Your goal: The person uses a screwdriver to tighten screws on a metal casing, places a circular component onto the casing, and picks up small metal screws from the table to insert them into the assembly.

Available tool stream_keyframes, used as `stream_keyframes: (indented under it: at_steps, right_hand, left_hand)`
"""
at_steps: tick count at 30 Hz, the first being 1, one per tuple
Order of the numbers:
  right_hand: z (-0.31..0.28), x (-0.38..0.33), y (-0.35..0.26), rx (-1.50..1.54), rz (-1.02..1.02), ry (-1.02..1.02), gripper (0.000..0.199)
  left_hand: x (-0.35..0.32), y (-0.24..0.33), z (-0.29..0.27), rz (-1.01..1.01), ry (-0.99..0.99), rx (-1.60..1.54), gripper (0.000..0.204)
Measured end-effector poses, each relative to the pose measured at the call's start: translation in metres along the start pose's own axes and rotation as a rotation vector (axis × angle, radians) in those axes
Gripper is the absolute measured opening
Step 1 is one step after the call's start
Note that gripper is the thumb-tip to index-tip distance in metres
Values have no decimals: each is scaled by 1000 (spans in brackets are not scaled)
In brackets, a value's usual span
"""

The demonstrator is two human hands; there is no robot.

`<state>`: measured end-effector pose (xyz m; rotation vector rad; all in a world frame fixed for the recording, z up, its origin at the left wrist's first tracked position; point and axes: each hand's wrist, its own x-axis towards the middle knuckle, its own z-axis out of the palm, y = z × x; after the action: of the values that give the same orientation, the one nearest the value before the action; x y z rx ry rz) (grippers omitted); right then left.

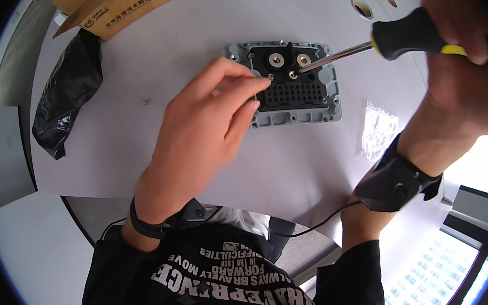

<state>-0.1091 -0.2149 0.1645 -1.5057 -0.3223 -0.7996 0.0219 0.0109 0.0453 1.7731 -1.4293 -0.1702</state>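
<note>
Grey connector housing [291,82] lies mid-desk [139,144]; left hand [207,126] pinches a small screw [271,76] on it, right hand [453,24] clamps a screwdriver [385,41] whose tip touches it.

Brown cardboard box [118,5], printed, at the table's far left edge. Crumpled black plastic bag [67,89] just below it. Small clear plastic packet [379,129] lies right of centre.

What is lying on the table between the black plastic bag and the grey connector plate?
In the head view, between the black plastic bag and the grey connector plate the white table shows only one small dark speck, perhaps a screw.
</note>
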Motion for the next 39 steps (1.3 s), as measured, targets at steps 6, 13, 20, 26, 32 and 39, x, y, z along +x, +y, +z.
stream_keyframes:
  at_steps: [6, 13, 20, 26, 32, 39]
  right_hand:
    - [9, 3, 18, -7, 5, -2, 37]
    - [14, 6, 26, -22, 1, 1, 38]
    - [17, 9, 29, -26, 10, 0, 39]
    - [20, 8, 28, -39, 7, -8, 40]
    - [27, 7, 31, -88, -7, 1, 41]
    - [42, 2, 26, -327, -26, 14, 42]
  left_hand:
    - [-7, 1, 7, -64, -11, -71, 37]
    - [-7, 0, 7, -26, -16, -27, 40]
    - [-8, -2, 6, -15, -11, -23, 41]
    - [-7, -3, 7, -5, -18, -3, 40]
    - [-6, -2, 6, -18, -22, -16, 38]
    - [-3, -4, 4, -9, -28, 10, 36]
